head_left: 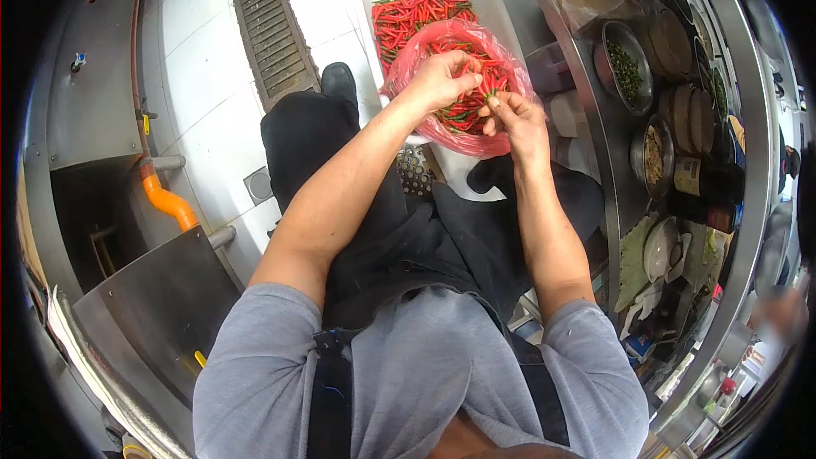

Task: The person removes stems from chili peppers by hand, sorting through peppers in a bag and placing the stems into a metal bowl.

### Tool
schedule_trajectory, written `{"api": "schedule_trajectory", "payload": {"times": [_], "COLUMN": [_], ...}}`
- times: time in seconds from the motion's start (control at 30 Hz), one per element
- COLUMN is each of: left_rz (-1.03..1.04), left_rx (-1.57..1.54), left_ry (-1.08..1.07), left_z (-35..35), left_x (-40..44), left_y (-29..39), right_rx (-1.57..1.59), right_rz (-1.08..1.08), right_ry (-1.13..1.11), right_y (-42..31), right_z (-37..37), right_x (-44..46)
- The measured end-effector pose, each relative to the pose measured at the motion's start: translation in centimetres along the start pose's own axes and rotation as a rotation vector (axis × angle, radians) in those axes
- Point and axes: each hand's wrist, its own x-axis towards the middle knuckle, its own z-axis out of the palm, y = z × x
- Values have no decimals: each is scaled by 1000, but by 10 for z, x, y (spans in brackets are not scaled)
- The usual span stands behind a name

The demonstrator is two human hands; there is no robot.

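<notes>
A pink plastic bag full of red chilies, some with green stems, stands open in front of me. Behind it, more red chilies lie in a white perforated basket. Above the bag, my left hand has thumb and fingers pinched together at a few red chilies. Close to its right, my right hand pinches the green stem end of a chili between thumb and finger. Both hands are over the bag's mouth, a small gap apart.
A metal shelf at the right holds a bowl of chopped greens and a bowl of pale food. A floor drain grate runs at the upper left. Steel equipment with an orange pipe stands at the left.
</notes>
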Motion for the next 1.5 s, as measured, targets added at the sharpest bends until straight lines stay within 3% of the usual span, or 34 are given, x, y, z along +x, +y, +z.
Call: {"api": "schedule_trajectory", "payload": {"times": [0.17, 0.23, 0.43, 0.67, 0.73, 1.03, 1.23, 1.37, 1.43, 1.5], "left_rz": [34, -55, -289, -305, -198, -229, -308, -348, -301, -296], "left_rx": [10, -261, -674, -665, -815, -582, -710, -666, -650, -601], "left_ry": [-30, -126, -190, -150, -192, -214, -334, -194, -352, -343], "left_z": [2, -1, 1, 4, -2, 3, -2, 1, -1, 1], "left_x": [-3, -4, -7, -11, -11, -10, -11, -12, -11, -11], "left_y": [1, 2, 3, 5, 7, 10, 6, 7, 3, 2], "right_rx": [9, 33, 61, 85, 66, -101, -239, -161, -357, -380], "right_rz": [-6, -48, -138, -94, -85, -100, -101, -76, -149, -164], "right_ry": [-12, 20, 11, -55, -14, 65, 43, 16, 2, 7], "right_y": [3, 1, -10, -21, -22, -18, -20, -20, -23, -22], "right_z": [2, 3, 12, 21, 20, 11, 14, 14, 13, 10], "right_x": [1, -1, -11, -20, -17, -19, -23, -24, -28, -30]}}
